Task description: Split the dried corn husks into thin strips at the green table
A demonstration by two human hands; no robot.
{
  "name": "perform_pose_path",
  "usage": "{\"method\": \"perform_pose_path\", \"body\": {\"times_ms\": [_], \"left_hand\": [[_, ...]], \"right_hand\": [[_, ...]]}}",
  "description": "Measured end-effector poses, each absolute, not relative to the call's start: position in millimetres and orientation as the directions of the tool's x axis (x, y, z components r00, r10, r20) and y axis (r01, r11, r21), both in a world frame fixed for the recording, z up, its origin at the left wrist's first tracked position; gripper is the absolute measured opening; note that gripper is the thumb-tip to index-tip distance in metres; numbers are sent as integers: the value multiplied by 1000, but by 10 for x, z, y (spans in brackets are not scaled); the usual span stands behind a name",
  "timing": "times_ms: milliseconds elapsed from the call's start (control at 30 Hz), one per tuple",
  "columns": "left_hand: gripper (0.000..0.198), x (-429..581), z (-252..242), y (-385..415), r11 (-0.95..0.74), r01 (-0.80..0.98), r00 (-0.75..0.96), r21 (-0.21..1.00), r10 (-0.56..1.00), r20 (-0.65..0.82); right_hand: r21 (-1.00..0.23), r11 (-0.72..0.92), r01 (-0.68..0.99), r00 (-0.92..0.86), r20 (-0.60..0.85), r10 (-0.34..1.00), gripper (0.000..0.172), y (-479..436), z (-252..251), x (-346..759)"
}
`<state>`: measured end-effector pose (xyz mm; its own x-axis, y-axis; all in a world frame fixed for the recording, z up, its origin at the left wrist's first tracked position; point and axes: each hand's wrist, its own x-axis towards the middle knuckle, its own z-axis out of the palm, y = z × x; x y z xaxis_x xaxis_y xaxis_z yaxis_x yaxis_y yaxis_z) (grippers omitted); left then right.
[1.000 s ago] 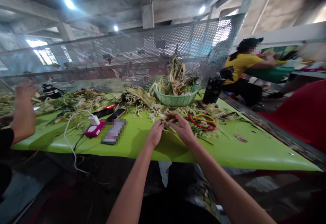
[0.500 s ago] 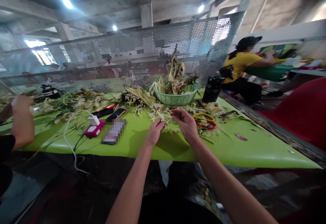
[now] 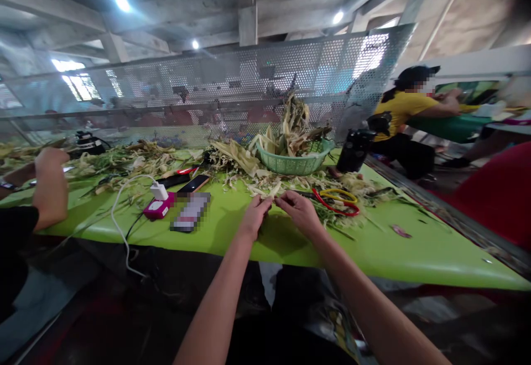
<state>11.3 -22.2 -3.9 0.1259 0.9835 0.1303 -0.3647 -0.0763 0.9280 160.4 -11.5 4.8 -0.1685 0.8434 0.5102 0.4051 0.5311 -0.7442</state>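
Note:
Both hands meet over the front of the green table [image 3: 232, 238]. My left hand [image 3: 255, 218] is closed, pinching a pale strip of husk [image 3: 274, 190] between thumb and fingers. Close beside it, my right hand [image 3: 302, 214] is also closed, its fingertips pinched at the strip's lower end. The strip's tip points up and away from me. Just beyond my right hand lie scissors with red and yellow handles [image 3: 347, 208] among loose shreds. Behind the hands stands a green plastic basket [image 3: 292, 164] heaped with dry husks [image 3: 295, 119].
To the left are a phone [image 3: 191, 213], a second dark phone [image 3: 194, 184] and a magenta power socket [image 3: 156, 206] with a white charger and cable. A black container [image 3: 354, 150] stands right of the basket. Another person's arm [image 3: 52, 185] rests at far left; a person in yellow [image 3: 402, 113] sits at right.
My right hand has come closer to my left, and its fingers now meet at the strip. The view has shifted slightly. The neighbour's arm at left has moved a little.

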Motion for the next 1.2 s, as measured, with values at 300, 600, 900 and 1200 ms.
{"method": "perform_pose_path", "body": {"times_ms": [300, 600, 900, 1200], "left_hand": [[40, 77, -36, -176, -50, -484, -3, 874, 998, 55], [37, 81, 15, -256, -204, -126, 151, 971, 963, 222], [25, 148, 35, -247, -325, 47, 313, 945, 903, 295], [22, 123, 22, -250, -316, 263, 230, 912, 938, 258]], "right_hand": [[-780, 499, 378, -31, 528, 848, 28, -132, 91, 1637], [-880, 437, 185, -119, 421, 899, 34, -113, 128, 1606], [-855, 475, 208, 42, 492, 869, 29, -82, 92, 1624], [-572, 583, 577, 85, 752, 653, 46, -142, 163, 1656]]}}
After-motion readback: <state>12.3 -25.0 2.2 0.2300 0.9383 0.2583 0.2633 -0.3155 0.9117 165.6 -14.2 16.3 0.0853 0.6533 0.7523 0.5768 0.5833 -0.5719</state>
